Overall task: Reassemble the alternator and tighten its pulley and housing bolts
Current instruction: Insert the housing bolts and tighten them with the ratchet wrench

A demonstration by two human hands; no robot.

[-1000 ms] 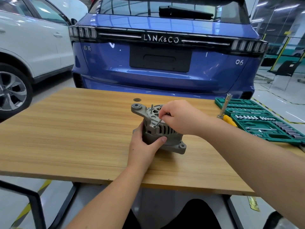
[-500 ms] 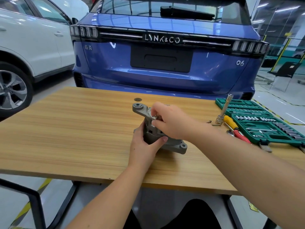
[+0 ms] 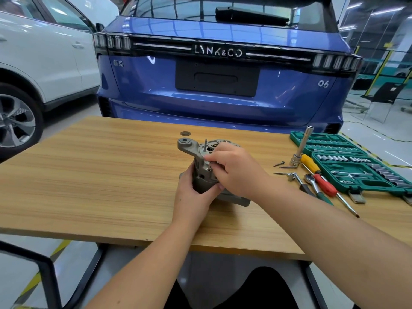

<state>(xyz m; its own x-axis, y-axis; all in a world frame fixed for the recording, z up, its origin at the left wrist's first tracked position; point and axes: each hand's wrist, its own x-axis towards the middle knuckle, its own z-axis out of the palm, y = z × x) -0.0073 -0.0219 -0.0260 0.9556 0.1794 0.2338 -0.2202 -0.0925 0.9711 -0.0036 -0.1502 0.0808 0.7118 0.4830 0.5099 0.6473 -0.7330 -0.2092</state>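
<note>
The alternator (image 3: 201, 175) on the wooden table (image 3: 100, 175) was gripped by the left hand (image 3: 194, 192) while a housing bolt (image 3: 209, 164) was pinched by the right hand (image 3: 236, 168).

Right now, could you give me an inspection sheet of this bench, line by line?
Surface: wooden table.
Job's things: grey alternator on the table; a bolt going into its housing, another bolt standing up behind.
Clutter: green socket set open at right; screwdrivers, ratchet, upright extension bar, loose screws, small washer.
Hands: left hand grips the alternator; right hand pinches the bolt.
Cables: nothing seen.
Surroundings: blue car behind, white car at left.
</note>
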